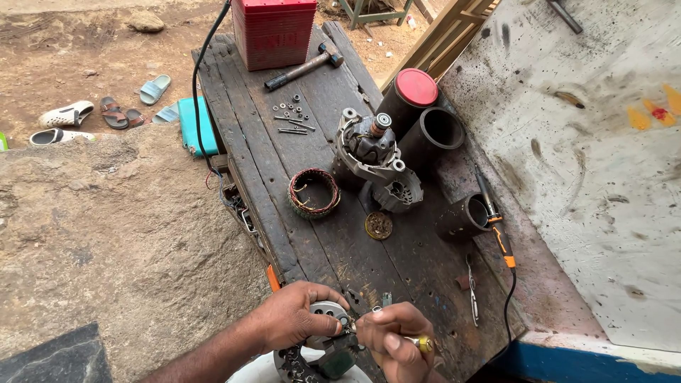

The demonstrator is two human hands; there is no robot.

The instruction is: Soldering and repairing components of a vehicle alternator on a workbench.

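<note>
Dark, weathered grey-brown plank desk (pixel 312 234), streaked with black stains. Red ribbed plastic battery box (pixel 274 30) at its far end. Black cylindrical tube with red cap (pixel 415 89). Stator ring (pixel 313 192) shows copper-red and green windings on dark iron. Silver-grey cast metal alternator housing (pixel 369 152), soiled black. Round brass-yellow disc (pixel 378 225). Soldering iron (pixel 496 230) black with orange bands. Silver-grey round metal plate (pixel 323 312) under the left hand (pixel 298 315). Right hand (pixel 390 340) holds a tool with yellow handle (pixel 423 345). Turquoise flat container (pixel 193 124) beside the desk. White wall panel (pixel 589 163) speckled black, with yellow and red marks.
</note>
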